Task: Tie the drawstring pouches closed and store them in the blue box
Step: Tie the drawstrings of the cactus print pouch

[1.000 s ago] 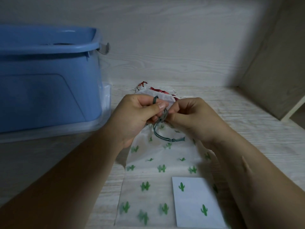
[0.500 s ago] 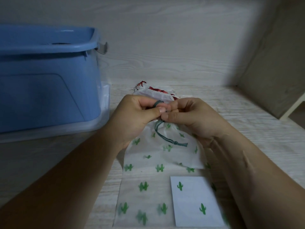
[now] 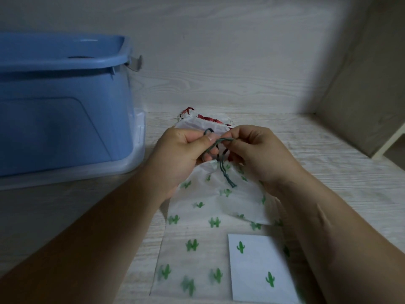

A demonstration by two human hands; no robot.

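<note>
Two hands meet over the middle of the table (image 3: 328, 172), both busy with one green cord (image 3: 221, 170). The left hand (image 3: 182, 154) pinches a small loop of it between thumb and forefinger, the other fingers curled beneath. The right hand (image 3: 258, 154) pinches the cord just beside that, fingers curled in. Between them the doubled cord hangs down to a knotted end that lies against the pouch (image 3: 232, 200), white with green cacti. Its neck is raised between the hands and mostly hidden by the fingers. Its lower part rests on a flat pouch (image 3: 192, 244) of the same print, nearer the viewer. A white card (image 3: 258, 266) with two cacti sits at that one's near right corner; whether on it or inside it, I cannot tell. Just behind the hands lies a red-corded pouch (image 3: 197, 123). The blue box (image 3: 65, 110) stands to the left on a clear tray (image 3: 140, 128), its top open, near the pouches but apart from them.
</note>
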